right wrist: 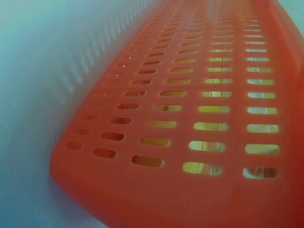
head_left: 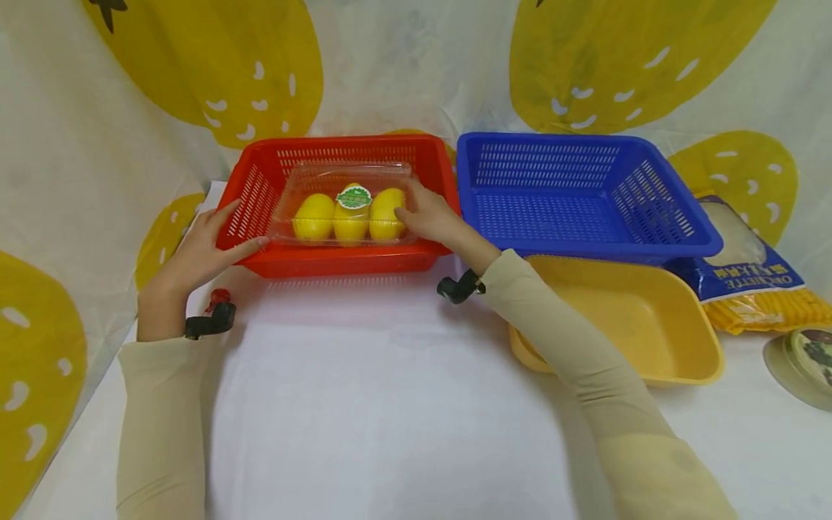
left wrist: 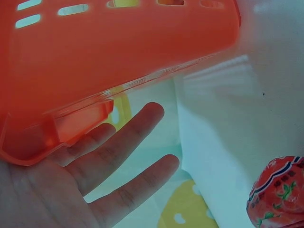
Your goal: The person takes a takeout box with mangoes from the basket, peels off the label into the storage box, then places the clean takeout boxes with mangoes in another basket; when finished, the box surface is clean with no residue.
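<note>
A clear plastic box (head_left: 295, 189) with three yellow oval fruits, apparently lemons, and a green-and-white label lies inside the red slotted basket (head_left: 344, 261). My right hand (head_left: 434, 213) grips the box's right end, thumb in front; its other fingers are mostly hidden behind. At the basket's left front corner is my left hand (head_left: 201, 249), its thumb reaching over the rim towards the box. In the left wrist view its fingers (left wrist: 135, 190) are straight and spread beside the basket's outer wall. Only the basket's slotted side (right wrist: 185, 109) shows in the right wrist view, with yellow behind the slots.
A blue slotted basket (head_left: 552, 249) stands right of the red one. In front of it is a yellow tub (head_left: 637, 325), partly under my right forearm. Further right are a pasta bag (head_left: 747, 278) and a round tin (head_left: 802, 368). A small red wrapped item (left wrist: 278, 194) lies near my left wrist.
</note>
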A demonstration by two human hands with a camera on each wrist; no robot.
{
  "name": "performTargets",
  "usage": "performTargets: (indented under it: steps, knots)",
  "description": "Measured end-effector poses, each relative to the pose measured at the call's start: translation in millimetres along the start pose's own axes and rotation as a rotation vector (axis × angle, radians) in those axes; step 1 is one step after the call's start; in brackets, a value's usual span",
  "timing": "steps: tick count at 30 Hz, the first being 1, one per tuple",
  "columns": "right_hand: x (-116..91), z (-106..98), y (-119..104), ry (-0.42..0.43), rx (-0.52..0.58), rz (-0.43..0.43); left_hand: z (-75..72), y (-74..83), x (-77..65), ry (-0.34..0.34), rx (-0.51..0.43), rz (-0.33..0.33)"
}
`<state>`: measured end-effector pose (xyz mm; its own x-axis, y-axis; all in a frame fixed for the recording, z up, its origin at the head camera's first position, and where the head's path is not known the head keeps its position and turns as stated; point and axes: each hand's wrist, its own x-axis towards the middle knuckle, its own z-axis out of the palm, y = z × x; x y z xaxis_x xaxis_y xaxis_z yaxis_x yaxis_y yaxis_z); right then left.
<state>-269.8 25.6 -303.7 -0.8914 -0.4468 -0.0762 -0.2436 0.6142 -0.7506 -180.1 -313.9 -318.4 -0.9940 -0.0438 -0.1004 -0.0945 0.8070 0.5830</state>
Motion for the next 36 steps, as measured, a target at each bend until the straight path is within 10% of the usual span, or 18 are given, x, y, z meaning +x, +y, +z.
performTargets:
  steps: [36]
  knots:
    - [-1.7,-6.6,1.9,0.054,0.272,0.002,-1.2,2.9,-3.6,-0.001,-0.014,0.011]
